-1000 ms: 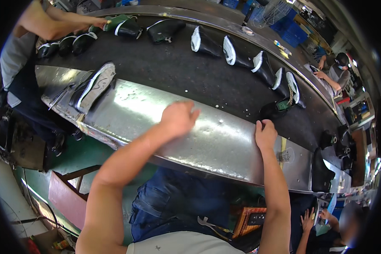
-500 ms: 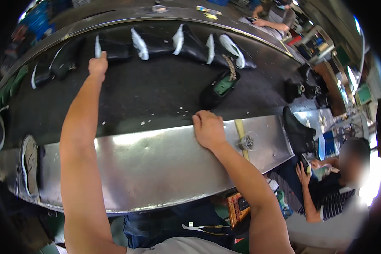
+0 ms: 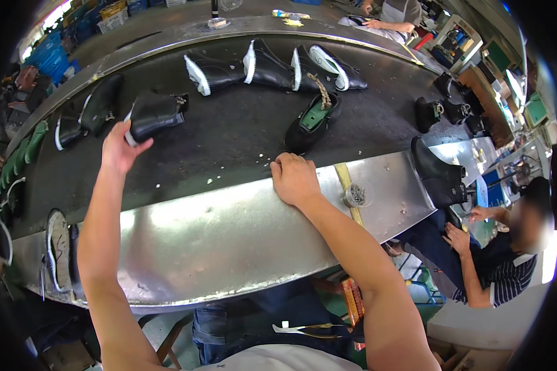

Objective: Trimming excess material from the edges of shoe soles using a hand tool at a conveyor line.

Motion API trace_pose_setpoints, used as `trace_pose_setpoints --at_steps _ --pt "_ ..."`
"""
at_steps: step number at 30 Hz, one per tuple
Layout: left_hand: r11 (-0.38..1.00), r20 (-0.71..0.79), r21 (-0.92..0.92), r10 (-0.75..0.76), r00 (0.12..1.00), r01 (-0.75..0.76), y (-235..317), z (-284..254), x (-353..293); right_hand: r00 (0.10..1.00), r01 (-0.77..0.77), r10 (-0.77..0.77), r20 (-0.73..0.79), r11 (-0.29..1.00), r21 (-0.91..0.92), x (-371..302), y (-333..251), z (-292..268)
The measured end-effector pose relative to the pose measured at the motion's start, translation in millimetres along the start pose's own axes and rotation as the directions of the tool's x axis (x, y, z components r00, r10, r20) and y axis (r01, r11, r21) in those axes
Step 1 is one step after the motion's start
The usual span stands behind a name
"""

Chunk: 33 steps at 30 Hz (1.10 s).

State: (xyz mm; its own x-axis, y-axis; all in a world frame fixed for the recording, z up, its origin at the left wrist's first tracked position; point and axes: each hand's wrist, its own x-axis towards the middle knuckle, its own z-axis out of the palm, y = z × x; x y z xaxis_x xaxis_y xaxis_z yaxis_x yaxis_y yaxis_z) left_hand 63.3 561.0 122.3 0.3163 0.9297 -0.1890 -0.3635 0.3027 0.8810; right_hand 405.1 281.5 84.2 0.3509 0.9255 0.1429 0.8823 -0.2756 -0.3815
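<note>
My left hand is closed on the white-edged sole of a black boot, thumb on one side and fingers on the other. The boot lies on its side on the dark bench top. My right hand holds nothing and rests with bent fingers over the edge where the metal plate meets the dark surface. Just beyond its fingertips is a black shoe upper with a green last inside and a cord loop standing out; whether they touch I cannot tell.
Several black boots with white soles line the far side. More boots stand at the right. A clear cup of tacks sits by a yellow strip. Pincers lie across my lap. Two people work nearby at the right.
My left hand has pulled the boot nearer to me, out of the far row, and now grips its sole end from the near side. The right hand stays on the edge.
</note>
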Motion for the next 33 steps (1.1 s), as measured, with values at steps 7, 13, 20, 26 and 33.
trace_pose_setpoints --at_steps 7,13,20,26,33 --pt "0.601 0.372 0.526 0.473 0.799 -0.601 -48.2 60.7 -289.7 0.997 -0.01 0.009 -0.074 1.0 -0.014 -2.3 0.7 -0.3" --pt "-0.325 0.333 0.908 0.172 0.927 -0.266 -15.0 53.4 -343.6 0.988 0.046 -0.041 -0.146 0.998 0.032 -8.9 -1.8 0.6" --pt "0.151 0.341 0.937 -0.185 0.922 -0.316 11.2 0.0 -297.0 0.947 0.162 -0.153 -0.281 0.987 0.008 -16.5 2.5 12.1" --pt "0.057 0.067 0.997 -0.129 0.989 -0.06 11.7 36.5 -359.3 0.892 0.292 -0.28 -0.356 0.956 -0.023 -104.0 18.8 9.5" --pt "0.4 0.307 0.857 0.108 0.946 -0.324 -100.2 -9.0 -530.6 0.902 0.404 -0.43 0.026 0.865 0.297 -380.1 18.4 -38.4"
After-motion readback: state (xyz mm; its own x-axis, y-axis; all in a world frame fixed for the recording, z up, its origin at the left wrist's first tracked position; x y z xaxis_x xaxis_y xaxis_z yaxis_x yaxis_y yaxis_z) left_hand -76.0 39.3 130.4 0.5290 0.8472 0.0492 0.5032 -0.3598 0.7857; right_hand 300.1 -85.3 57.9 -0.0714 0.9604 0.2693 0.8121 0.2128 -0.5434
